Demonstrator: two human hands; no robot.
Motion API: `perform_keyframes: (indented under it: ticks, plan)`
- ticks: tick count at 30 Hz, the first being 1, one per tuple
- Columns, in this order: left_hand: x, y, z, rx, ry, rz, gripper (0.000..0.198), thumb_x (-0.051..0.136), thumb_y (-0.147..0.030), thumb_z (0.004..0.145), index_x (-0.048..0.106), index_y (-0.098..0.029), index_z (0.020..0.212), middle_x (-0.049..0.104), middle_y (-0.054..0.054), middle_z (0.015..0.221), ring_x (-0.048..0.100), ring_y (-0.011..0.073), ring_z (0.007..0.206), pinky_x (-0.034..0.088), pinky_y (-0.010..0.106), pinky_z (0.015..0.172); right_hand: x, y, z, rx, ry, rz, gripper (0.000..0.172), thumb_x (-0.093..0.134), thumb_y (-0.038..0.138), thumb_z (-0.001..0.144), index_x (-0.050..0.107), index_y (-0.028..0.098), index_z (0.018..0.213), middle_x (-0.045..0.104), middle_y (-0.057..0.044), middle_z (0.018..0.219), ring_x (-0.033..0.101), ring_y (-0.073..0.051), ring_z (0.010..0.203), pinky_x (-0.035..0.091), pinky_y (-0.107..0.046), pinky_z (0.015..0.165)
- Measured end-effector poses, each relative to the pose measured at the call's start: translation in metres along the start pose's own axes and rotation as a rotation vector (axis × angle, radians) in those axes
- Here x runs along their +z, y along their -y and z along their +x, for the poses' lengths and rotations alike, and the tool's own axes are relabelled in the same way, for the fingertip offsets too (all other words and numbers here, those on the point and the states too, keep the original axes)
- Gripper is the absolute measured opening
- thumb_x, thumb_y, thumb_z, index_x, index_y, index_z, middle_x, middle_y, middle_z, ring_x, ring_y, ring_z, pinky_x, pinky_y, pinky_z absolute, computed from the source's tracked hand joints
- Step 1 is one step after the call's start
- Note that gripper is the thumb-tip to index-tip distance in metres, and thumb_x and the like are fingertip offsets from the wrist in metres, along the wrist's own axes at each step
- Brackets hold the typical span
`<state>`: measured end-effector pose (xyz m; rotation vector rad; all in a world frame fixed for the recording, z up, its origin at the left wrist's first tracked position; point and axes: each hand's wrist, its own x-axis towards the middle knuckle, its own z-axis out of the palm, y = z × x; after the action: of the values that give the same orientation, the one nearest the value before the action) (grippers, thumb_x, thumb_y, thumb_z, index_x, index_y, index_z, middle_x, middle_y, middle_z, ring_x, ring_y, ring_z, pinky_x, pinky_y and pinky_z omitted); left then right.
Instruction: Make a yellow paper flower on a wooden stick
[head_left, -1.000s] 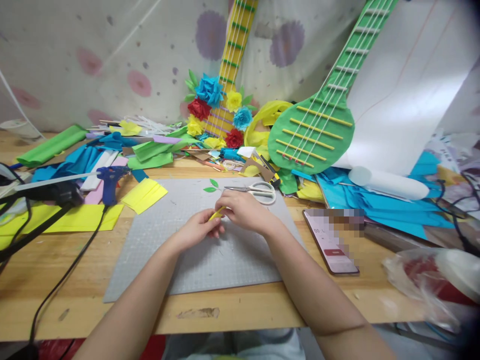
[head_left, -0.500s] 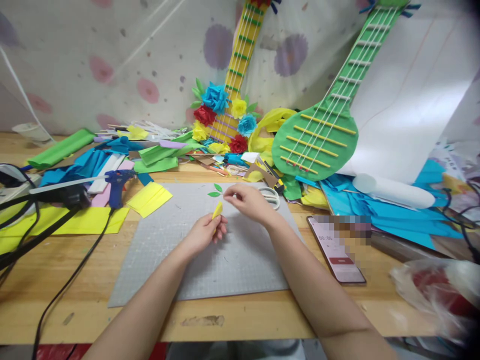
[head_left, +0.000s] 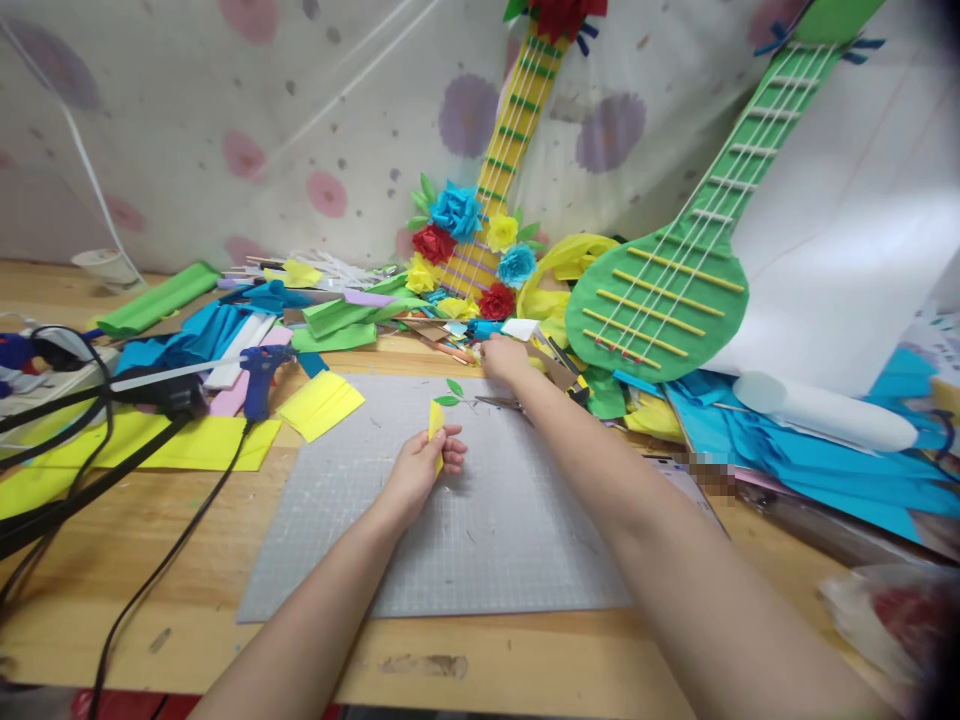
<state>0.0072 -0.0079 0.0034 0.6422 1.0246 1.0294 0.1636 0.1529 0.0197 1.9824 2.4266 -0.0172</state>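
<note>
My left hand [head_left: 426, 462] is closed on a small folded piece of yellow paper [head_left: 436, 418], which stands up between thumb and fingers over the cutting mat [head_left: 360, 520]. Just beyond it, a sprig of green paper leaves [head_left: 450, 398] lies on the mat. My right hand [head_left: 504, 358] reaches past the mat's back edge into the craft scraps, its fingers mostly out of sight. Under that wrist lies a pair of scissors [head_left: 499, 402], with the blades showing and the handles covered by the arm.
A blue glue gun [head_left: 259, 380] and its cord lie left, near yellow paper [head_left: 321, 405]. Behind stand a yellow paper guitar [head_left: 517, 120] with paper flowers and a green one [head_left: 660, 300]. Blue paper [head_left: 750, 420], a white roll [head_left: 825, 412] and a partly covered phone [head_left: 686, 480] are right.
My right hand has moved from beside the green leaves to the scraps behind the mat. The left hand keeps the yellow paper, and the view has shifted slightly left.
</note>
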Motion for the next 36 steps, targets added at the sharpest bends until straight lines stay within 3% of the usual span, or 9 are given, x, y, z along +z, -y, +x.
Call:
perform_keyframes:
  ticks: [9, 13, 16, 19, 24, 26, 29, 33, 36]
  plan:
    - [0.000, -0.001, -0.003, 0.006, 0.021, -0.039, 0.033, 0.059, -0.032, 0.073, 0.055, -0.008, 0.096, 0.044, -0.006, 0.057, 0.044, 0.0051, 0.051, 0.040, 0.021, 0.052, 0.001, -0.004, 0.010, 0.052, 0.026, 0.131, 0.024, 0.053, 0.018, 0.074, 0.065, 0.013, 0.094, 0.059, -0.014, 0.108, 0.056, -0.022, 0.097, 0.040, -0.027, 0.079]
    - [-0.002, 0.002, -0.002, 0.016, 0.056, -0.041, 0.042, 0.063, -0.040, 0.067, 0.056, -0.009, 0.095, 0.033, -0.009, 0.052, 0.038, 0.0050, 0.048, 0.038, 0.021, 0.049, -0.001, -0.011, 0.012, 0.120, 0.039, 0.305, 0.019, 0.060, 0.023, 0.067, 0.065, 0.014, 0.082, 0.065, -0.008, 0.084, 0.058, -0.017, 0.076, 0.041, -0.024, 0.066]
    - [-0.003, 0.003, -0.001, 0.018, 0.067, -0.022, 0.044, 0.064, -0.044, 0.065, 0.057, -0.009, 0.092, 0.029, -0.010, 0.051, 0.033, 0.0039, 0.046, 0.033, 0.019, 0.045, -0.006, -0.016, 0.013, 0.134, 0.047, 0.490, 0.017, 0.056, 0.028, 0.071, 0.063, 0.013, 0.077, 0.060, -0.002, 0.066, 0.053, -0.011, 0.058, 0.039, -0.020, 0.055]
    - [-0.004, 0.003, 0.000, 0.024, 0.071, -0.015, 0.044, 0.064, -0.045, 0.065, 0.057, -0.010, 0.090, 0.028, -0.010, 0.052, 0.027, 0.0025, 0.044, 0.026, 0.017, 0.042, -0.014, -0.016, 0.009, 0.135, 0.010, 0.672, 0.023, 0.049, 0.033, 0.078, 0.060, 0.013, 0.078, 0.057, 0.000, 0.064, 0.048, -0.007, 0.053, 0.038, -0.018, 0.050]
    - [-0.007, -0.002, 0.000, 0.020, 0.056, -0.067, 0.039, 0.066, -0.042, 0.064, 0.055, -0.011, 0.084, 0.023, -0.010, 0.052, 0.022, 0.0010, 0.042, 0.017, 0.016, 0.040, -0.024, -0.008, -0.031, 0.118, -0.041, 0.978, 0.018, 0.058, 0.033, 0.074, 0.055, 0.015, 0.073, 0.052, 0.003, 0.059, 0.044, -0.005, 0.048, 0.034, -0.015, 0.043]
    - [-0.006, -0.005, 0.000, 0.032, 0.042, -0.102, 0.038, 0.066, -0.042, 0.064, 0.053, -0.012, 0.082, 0.023, -0.011, 0.051, 0.021, 0.0008, 0.042, 0.016, 0.016, 0.040, -0.023, 0.000, -0.058, 0.083, 0.017, 1.221, 0.017, 0.061, 0.032, 0.071, 0.055, 0.016, 0.073, 0.053, 0.003, 0.059, 0.044, -0.005, 0.046, 0.033, -0.015, 0.040]
    - [-0.004, -0.007, -0.001, 0.082, 0.023, -0.096, 0.040, 0.067, -0.043, 0.062, 0.052, -0.013, 0.083, 0.023, -0.011, 0.052, 0.021, 0.0011, 0.042, 0.015, 0.016, 0.041, -0.015, 0.013, -0.098, 0.181, 0.113, 1.539, 0.017, 0.062, 0.031, 0.071, 0.053, 0.017, 0.074, 0.059, 0.002, 0.070, 0.048, -0.005, 0.047, 0.037, -0.015, 0.039]
    - [0.001, -0.004, -0.004, 0.183, 0.003, 0.078, 0.044, 0.071, -0.039, 0.058, 0.053, -0.014, 0.089, 0.025, -0.011, 0.053, 0.023, 0.0017, 0.044, 0.019, 0.018, 0.043, -0.002, 0.028, -0.130, 0.307, 0.244, 1.811, 0.009, 0.057, 0.024, 0.077, 0.052, 0.017, 0.074, 0.063, 0.001, 0.068, 0.051, -0.005, 0.048, 0.041, -0.015, 0.042]
    - [0.004, 0.001, -0.005, 0.284, -0.017, 0.259, 0.045, 0.074, -0.034, 0.054, 0.055, -0.015, 0.090, 0.022, -0.011, 0.051, 0.023, 0.0022, 0.044, 0.021, 0.018, 0.045, 0.005, 0.035, -0.138, 0.305, 0.303, 1.928, 0.010, 0.051, 0.026, 0.082, 0.054, 0.017, 0.080, 0.066, -0.001, 0.069, 0.051, -0.006, 0.047, 0.041, -0.014, 0.042]
